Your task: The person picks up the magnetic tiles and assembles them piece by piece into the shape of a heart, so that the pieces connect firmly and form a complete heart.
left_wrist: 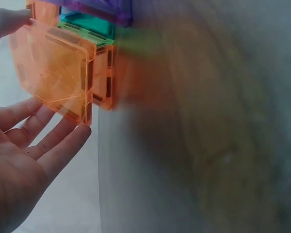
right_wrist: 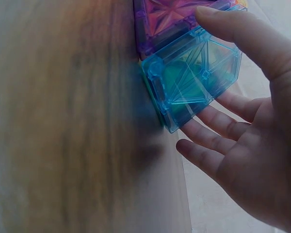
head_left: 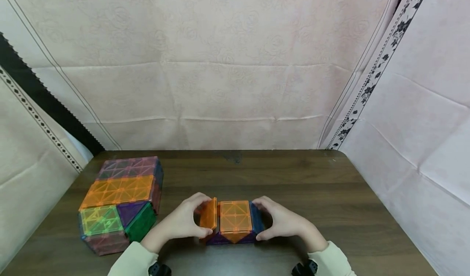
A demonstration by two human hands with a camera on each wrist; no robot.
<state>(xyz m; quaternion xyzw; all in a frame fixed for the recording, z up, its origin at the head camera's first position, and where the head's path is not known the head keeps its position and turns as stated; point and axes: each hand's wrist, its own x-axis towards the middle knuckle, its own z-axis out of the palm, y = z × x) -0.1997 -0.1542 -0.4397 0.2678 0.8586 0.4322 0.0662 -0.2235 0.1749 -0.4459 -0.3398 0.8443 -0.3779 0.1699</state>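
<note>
A small block of translucent magnetic tiles [head_left: 236,216] stands near the table's front, an orange square on top and purple along its near side. At its left end my left hand [head_left: 185,219] grips an orange tile [left_wrist: 53,70] between thumb and fingers. That tile stands slightly apart from the top square, with another orange tile behind it in the left wrist view. Around the right end my right hand [head_left: 280,221] holds a blue tile [right_wrist: 199,77], thumb on the near side and fingers on the far side. Green shows through the blue, beside a purple tile [right_wrist: 167,22].
A larger built block of magnetic tiles [head_left: 117,190] sits at the left of the wooden table [head_left: 293,178], with pink, orange, green and purple faces. Pale patterned cloth [head_left: 220,84] hangs behind the table and on both sides.
</note>
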